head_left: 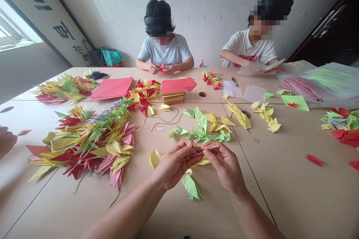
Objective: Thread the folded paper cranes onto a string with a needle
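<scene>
Over the near middle of the table, my left hand (179, 160) and my right hand (223, 166) are close together. A thin dark string (198, 150) runs between them, pinched by the fingertips of both. A thin pale tip shows at my right fingers; what it is I cannot make out. Under and around the hands lie folded paper cranes: a green one (192, 186) nearest me, a yellow one (155, 159) beside my left wrist, and a green cluster (207, 134) just beyond my fingers. Farther off, a loose dark cord (168, 122) curls on the tabletop.
A big heap of coloured cranes (92, 142) covers the left. Red paper sheets (112, 88) and a stack of coloured squares (172, 91) lie beyond. Two people (165, 44) sit opposite. Plastic bags (331, 82) are at far right; another person's hand (7, 142) shows at left.
</scene>
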### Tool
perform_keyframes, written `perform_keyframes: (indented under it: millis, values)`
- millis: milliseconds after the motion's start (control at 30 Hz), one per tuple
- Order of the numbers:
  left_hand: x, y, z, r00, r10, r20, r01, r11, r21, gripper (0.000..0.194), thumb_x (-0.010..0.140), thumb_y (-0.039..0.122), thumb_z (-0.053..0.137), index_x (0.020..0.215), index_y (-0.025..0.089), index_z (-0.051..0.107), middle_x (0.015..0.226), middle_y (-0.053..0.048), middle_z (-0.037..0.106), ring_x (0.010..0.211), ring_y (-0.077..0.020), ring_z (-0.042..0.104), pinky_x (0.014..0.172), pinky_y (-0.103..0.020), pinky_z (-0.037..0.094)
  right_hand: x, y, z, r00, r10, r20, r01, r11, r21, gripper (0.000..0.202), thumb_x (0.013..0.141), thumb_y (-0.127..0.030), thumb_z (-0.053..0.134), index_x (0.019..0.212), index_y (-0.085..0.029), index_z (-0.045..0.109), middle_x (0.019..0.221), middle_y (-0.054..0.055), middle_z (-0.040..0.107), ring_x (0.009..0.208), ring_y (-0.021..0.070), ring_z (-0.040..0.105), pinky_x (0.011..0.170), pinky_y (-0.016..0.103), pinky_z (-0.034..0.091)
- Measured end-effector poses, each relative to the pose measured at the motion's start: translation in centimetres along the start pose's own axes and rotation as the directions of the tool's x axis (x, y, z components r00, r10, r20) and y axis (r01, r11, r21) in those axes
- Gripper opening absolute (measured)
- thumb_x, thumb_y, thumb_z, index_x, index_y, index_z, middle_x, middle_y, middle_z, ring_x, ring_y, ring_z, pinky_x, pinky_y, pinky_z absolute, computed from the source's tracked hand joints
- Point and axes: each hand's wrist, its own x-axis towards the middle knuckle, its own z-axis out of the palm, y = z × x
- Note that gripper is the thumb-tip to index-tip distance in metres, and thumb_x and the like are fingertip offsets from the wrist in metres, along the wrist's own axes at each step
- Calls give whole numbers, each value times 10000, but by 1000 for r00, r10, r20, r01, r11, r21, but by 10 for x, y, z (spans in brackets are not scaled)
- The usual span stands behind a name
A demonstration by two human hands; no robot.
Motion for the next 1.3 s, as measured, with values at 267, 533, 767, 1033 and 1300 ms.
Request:
perform_keyframes:
  millis: [267, 533, 767, 1033, 1300]
  values:
    - [-5, -5, -1, 1000, -13, 12, 13, 998, -66, 51, 869, 203, 653, 850, 156, 647, 870, -25, 719, 891, -131, 686, 927, -292, 513, -3, 5, 3, 981, -194, -11, 187, 959, -214, 112, 839, -249, 660, 758, -217, 588, 830, 26, 622, 813, 162, 635, 708, 279, 537]
    - [-10, -8, -5, 999, -44, 3, 44, 993, -109, 84, 819, 221, 715, 830, 162, 656, 844, -17, 707, 834, -115, 678, 898, -272, 523, -3, 7, 10, 862, -496, 102, 493, 775, -395, 153, 823, -111, 642, 813, -264, 634, 799, 9, 639, 768, 170, 613, 672, 315, 527]
    - [-14, -8, -6, 1000, 23, -15, -24, 999, -33, 92, 810, 219, 722, 784, 150, 666, 832, -17, 687, 833, -109, 654, 858, -237, 514, -4, 6, 6, 735, -660, 156, 637, 592, -493, 330, 776, -29, 636, 940, -313, 669, 826, 18, 667, 770, 187, 616, 661, 346, 544]
    - [-15, -11, -5, 991, 127, -33, -123, 985, 121, 173, 807, 302, 724, 765, 150, 652, 806, -19, 660, 811, -120, 607, 828, -247, 470, -5, 1, 9, 714, -685, 146, 648, 566, -510, 274, 772, -35, 647, 913, -267, 611, 797, 23, 688, 731, 180, 648, 653, 342, 567]
    - [-16, -17, -10, 973, 224, -48, -207, 948, 241, 147, 837, 302, 686, 778, 170, 659, 800, -7, 649, 810, -126, 562, 805, -243, 415, -8, 0, 17, 734, -670, 111, 625, 603, -496, 229, 792, -42, 612, 840, -260, 558, 745, 13, 690, 680, 172, 650, 610, 334, 561]
